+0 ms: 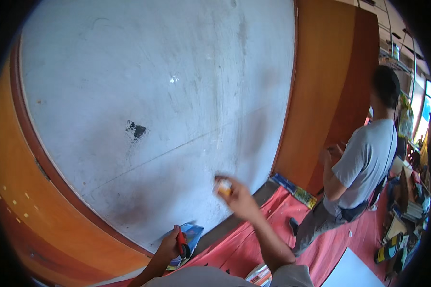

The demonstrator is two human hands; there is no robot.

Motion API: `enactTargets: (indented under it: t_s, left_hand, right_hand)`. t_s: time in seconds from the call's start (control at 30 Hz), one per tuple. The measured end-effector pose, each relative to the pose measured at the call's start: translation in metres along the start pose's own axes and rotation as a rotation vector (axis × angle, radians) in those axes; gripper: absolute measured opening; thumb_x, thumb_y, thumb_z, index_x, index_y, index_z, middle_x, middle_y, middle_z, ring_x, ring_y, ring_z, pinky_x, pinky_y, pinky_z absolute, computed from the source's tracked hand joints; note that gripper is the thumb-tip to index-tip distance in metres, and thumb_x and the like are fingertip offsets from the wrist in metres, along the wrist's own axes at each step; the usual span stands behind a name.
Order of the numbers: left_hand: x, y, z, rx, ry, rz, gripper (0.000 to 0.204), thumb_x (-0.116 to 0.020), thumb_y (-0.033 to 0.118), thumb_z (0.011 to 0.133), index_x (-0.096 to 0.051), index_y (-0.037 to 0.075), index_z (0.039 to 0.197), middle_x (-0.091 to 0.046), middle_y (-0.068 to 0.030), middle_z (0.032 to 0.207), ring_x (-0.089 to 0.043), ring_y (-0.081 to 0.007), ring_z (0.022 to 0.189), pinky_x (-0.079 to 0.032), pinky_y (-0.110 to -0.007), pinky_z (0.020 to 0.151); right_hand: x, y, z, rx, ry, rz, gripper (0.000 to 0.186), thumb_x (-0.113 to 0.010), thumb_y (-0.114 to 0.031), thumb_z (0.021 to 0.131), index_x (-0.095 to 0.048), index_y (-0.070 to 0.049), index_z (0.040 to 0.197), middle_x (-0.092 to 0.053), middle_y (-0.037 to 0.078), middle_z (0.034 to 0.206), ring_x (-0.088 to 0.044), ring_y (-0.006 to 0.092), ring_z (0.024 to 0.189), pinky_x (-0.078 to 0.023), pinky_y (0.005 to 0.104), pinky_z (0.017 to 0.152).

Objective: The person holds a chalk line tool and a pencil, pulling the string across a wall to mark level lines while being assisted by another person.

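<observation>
My left hand (167, 245) is low in front of the white panel, closed around a red and black handled tool (182, 243) whose exact kind I cannot make out. Beside that hand, a blue printed packet or sheet (192, 233) lies at the panel's foot. Further right, my right hand (243, 202) is raised in front of the panel, its fingers closed on a small white and orange object (224, 187), blurred by motion. The large white panel (167, 57) is scuffed and streaked, with a black patch (136, 130) left of its middle and a faint slanting line below.
Orange painted wall (316, 71) borders the panel. At right stands another person in a grey shirt (368, 148), facing the wall. Red sheeting (244, 244) covers the floor. A blue and yellow package (294, 190) lies by the wall; clutter and a dark can (389, 248) lie far right.
</observation>
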State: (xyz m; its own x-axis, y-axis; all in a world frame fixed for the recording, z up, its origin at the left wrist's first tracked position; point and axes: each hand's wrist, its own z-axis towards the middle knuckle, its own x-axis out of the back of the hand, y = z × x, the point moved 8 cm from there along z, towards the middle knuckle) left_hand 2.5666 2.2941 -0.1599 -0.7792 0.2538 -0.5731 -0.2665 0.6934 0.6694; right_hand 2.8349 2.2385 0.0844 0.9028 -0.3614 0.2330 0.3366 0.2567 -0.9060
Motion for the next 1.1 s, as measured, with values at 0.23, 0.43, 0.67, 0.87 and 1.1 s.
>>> enactTargets:
  t_s: [0.23, 0.43, 0.67, 0.87, 1.1]
  left_hand:
    - [-0.022, -0.002, -0.004, 0.017, -0.037, -0.206, 0.041, -0.059, 0.045, 0.101, -0.053, 0.005, 0.109, -0.057, -0.0095, 0.095, -0.058, -0.0213, 0.085, -0.053, -0.034, 0.073]
    - [-0.018, 0.013, 0.023, 0.014, -0.058, -0.297, 0.037, -0.061, 0.045, 0.1, -0.055, 0.009, 0.1, -0.055, -0.007, 0.085, -0.056, -0.0216, 0.076, -0.051, -0.034, 0.071]
    - [-0.018, 0.045, 0.077, 0.037, -0.231, -0.271, 0.041, -0.059, 0.052, 0.099, -0.056, 0.011, 0.1, -0.061, -0.0107, 0.086, -0.062, -0.0256, 0.081, -0.052, -0.041, 0.073]
    - [-0.029, 0.08, 0.102, 0.107, -0.429, -0.247, 0.041, -0.059, 0.052, 0.099, -0.057, 0.011, 0.101, -0.064, -0.011, 0.088, -0.063, -0.0249, 0.085, -0.051, -0.041, 0.078]
    - [-0.036, 0.1, 0.099, 0.052, -0.441, -0.172, 0.041, -0.057, 0.053, 0.099, -0.057, 0.011, 0.099, -0.064, -0.0104, 0.086, -0.062, -0.0237, 0.085, -0.05, -0.039, 0.079]
  right_hand:
    - [0.111, -0.016, 0.212, 0.276, 0.415, -0.065, 0.044, -0.058, -0.021, 0.101, -0.056, 0.004, 0.137, -0.063, 0.01, 0.1, -0.058, 0.0167, 0.092, -0.047, 0.0319, 0.087]
    - [0.119, 0.016, 0.326, 0.216, 0.442, 0.034, 0.049, -0.054, -0.023, 0.102, -0.051, 0.003, 0.144, -0.059, 0.001, 0.091, -0.052, 0.0102, 0.08, -0.045, 0.0263, 0.076]
    - [0.185, 0.041, 0.408, 0.051, 0.545, 0.128, 0.06, -0.053, -0.029, 0.099, -0.04, -0.008, 0.153, -0.039, -0.003, 0.065, -0.04, 0.0109, 0.047, -0.034, 0.0316, 0.04]
    - [0.19, 0.028, 0.422, -0.015, 0.575, 0.109, 0.043, -0.05, -0.029, 0.098, -0.05, -0.014, 0.138, -0.04, 0.0, 0.067, -0.04, 0.0122, 0.048, -0.036, 0.0313, 0.04]
    - [0.166, 0.032, 0.454, 0.087, 0.529, -0.011, 0.023, -0.052, -0.032, 0.096, -0.051, -0.013, 0.109, -0.044, 0.003, 0.069, -0.044, 0.016, 0.049, -0.039, 0.0348, 0.039]
